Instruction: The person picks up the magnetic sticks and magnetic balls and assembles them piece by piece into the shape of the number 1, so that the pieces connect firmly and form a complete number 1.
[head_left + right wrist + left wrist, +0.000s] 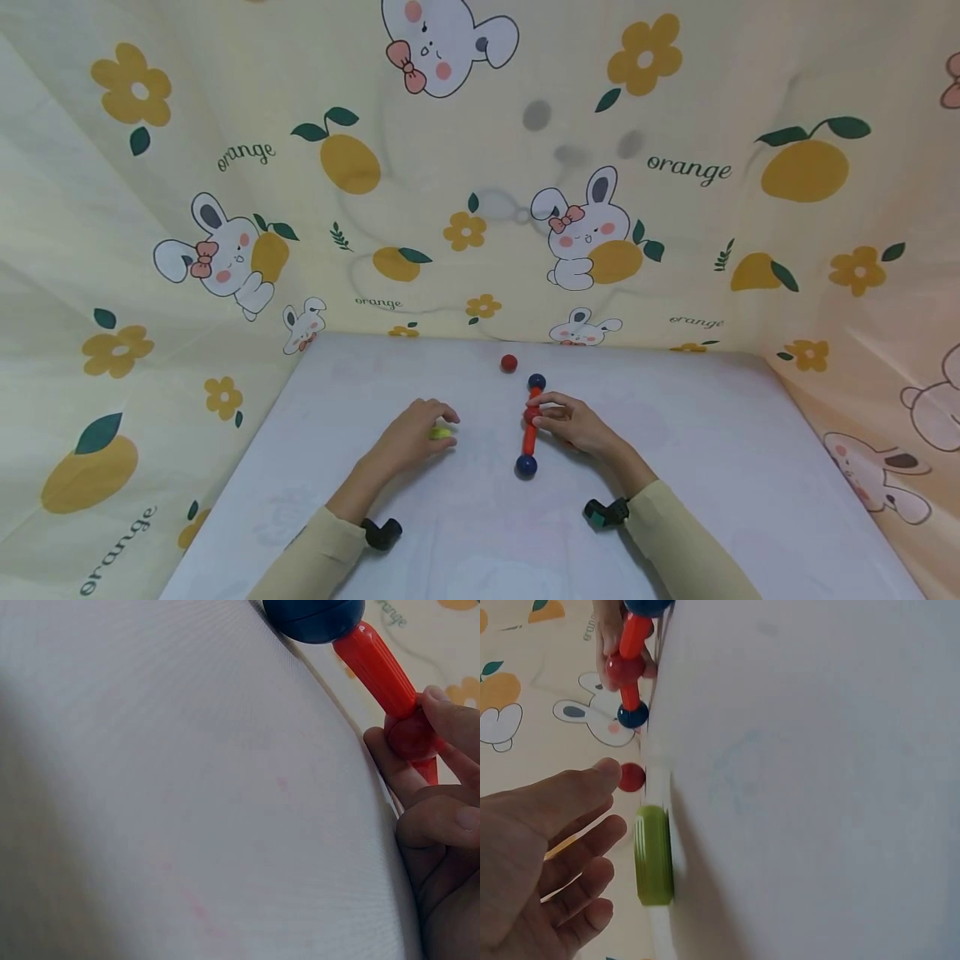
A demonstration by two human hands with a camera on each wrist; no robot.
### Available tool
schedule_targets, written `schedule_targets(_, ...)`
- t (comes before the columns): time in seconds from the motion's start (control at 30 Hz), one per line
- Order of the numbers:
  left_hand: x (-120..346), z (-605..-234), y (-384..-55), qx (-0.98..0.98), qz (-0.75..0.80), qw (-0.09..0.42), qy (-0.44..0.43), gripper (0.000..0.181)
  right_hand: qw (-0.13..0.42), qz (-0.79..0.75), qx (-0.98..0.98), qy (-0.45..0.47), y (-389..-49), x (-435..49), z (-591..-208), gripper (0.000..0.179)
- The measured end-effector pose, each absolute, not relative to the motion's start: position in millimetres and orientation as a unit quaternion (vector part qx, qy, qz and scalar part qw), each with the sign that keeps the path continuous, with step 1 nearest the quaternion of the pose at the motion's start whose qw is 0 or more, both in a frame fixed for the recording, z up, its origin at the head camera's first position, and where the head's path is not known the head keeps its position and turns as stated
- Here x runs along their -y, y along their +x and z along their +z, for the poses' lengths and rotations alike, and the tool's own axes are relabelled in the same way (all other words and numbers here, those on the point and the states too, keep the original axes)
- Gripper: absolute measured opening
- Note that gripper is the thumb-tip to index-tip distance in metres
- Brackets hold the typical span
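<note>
A chain of two red rods (529,440) joins a red middle ball (412,735) to a blue ball (527,466) at the near end and another blue ball (537,381) at the far end. My right hand (577,423) pinches the middle ball between thumb and fingers. To the left, my left hand (414,433) hovers with fingers spread and relaxed, holding nothing. A short ribbed green rod (653,856) lies on the table close to its fingertips, apart from them; in the head view this rod is partly hidden by the hand.
A loose red ball (509,363) sits near the back of the white table (480,533), beyond the chain. Fabric printed with rabbits and oranges (350,164) rises behind and at both sides. Each wrist wears a small black camera (382,534).
</note>
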State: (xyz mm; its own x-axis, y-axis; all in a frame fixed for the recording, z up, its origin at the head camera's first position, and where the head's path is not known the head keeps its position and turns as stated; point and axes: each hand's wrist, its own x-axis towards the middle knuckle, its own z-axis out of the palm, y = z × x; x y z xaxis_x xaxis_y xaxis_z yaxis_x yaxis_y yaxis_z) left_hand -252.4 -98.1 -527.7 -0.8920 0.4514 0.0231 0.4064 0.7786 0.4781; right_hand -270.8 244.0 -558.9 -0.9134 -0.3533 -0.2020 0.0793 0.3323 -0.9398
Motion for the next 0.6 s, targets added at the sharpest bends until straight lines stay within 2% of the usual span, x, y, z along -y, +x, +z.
schedule_targets(0.6,113.4,-531.4,-255.0,-0.955,0.180,0.017,0.236,0.029,0.192,-0.572,-0.793,-0.082,-270.6,-243.3,-559.2,0.042)
